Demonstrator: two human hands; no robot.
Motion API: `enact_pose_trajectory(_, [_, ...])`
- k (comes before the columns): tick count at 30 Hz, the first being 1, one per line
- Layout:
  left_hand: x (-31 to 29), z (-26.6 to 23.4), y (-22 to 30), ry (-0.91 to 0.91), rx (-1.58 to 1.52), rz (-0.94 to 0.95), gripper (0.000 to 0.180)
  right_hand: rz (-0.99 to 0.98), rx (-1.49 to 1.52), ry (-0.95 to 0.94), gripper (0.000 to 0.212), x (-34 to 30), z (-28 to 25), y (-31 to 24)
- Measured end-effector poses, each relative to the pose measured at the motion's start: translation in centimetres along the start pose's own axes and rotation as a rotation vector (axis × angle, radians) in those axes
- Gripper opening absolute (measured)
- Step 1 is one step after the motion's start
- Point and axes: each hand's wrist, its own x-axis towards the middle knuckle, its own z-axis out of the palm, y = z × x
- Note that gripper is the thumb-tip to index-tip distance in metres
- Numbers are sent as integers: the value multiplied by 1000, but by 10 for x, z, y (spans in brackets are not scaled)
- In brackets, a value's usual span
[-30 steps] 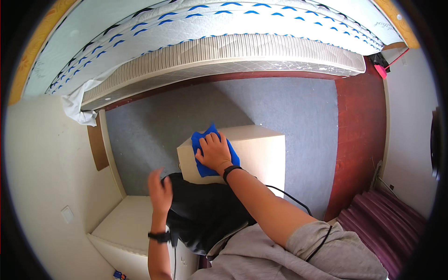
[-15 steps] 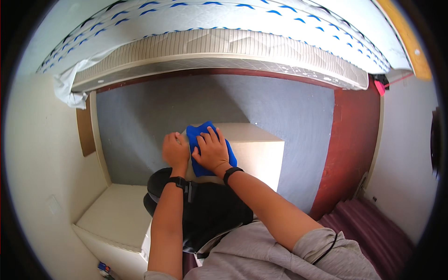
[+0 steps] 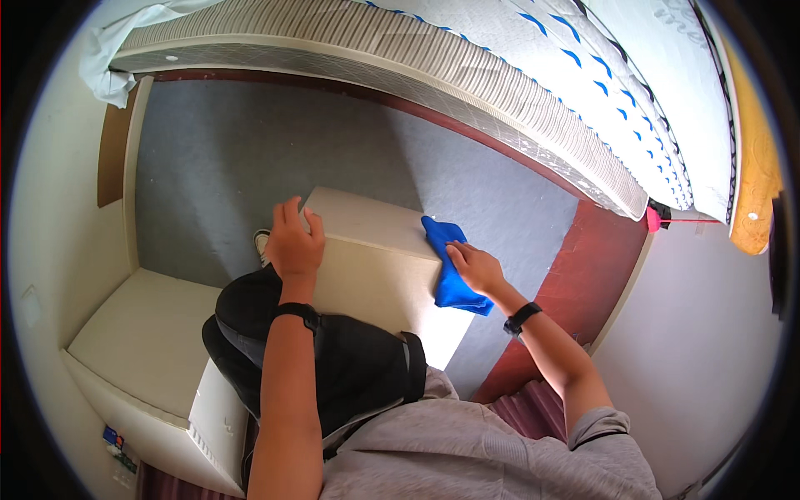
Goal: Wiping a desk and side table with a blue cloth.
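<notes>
A cream-coloured box-shaped piece point(image 3: 367, 271) with a flat top lies in front of me. At its right end my right hand point(image 3: 477, 270) is closed on a blue cloth point(image 3: 452, 283), which drapes over the edge and hangs past it. My left hand point(image 3: 297, 243) is by the box's left end, fingers raised and partly apart, holding nothing I can see. I cannot tell whether it touches the box there. Each wrist wears a black band.
A bed with a striped mattress point(image 3: 400, 58) stands across the far side. Nearer left is a cream cabinet point(image 3: 142, 342). Black fabric point(image 3: 350, 358) covers my lap. The floor point(image 3: 275, 142) is grey with a dark red strip point(image 3: 567, 275) at right.
My right hand has carried the blue cloth from the box's left part to its right end. My left hand's fingers have spread somewhat. The view has turned and shifted.
</notes>
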Motion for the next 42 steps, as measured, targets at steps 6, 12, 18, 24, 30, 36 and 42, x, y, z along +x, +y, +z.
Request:
enact_pose_trajectory(6, [0,-1,3,-14,-21,-41,36,-73,39,-455,65,64,4,-46])
enact_pose_trajectory(12, [0,-6,3,-56,-53,-78,35,-59,544,-824,81,122,20,-200])
enact_pose_trajectory(18, [-2,-4,-9,-29,-53,3,28,56,702,-797,67,116,-3,-230])
enact_pose_trajectory(24, [3,6,3,-97,6,57,27,-23,121,-536,55,112,24,-50])
enact_pose_trajectory(30, [0,5,-7,-80,54,78,28,-119,299,-492,65,64,-3,44])
enact_pose_trajectory(36, [0,5,-8,-58,13,90,27,-189,306,-553,67,145,39,-16])
enact_pose_trajectory(42, [7,6,5,-22,-45,98,37,-263,329,-593,69,243,106,-149])
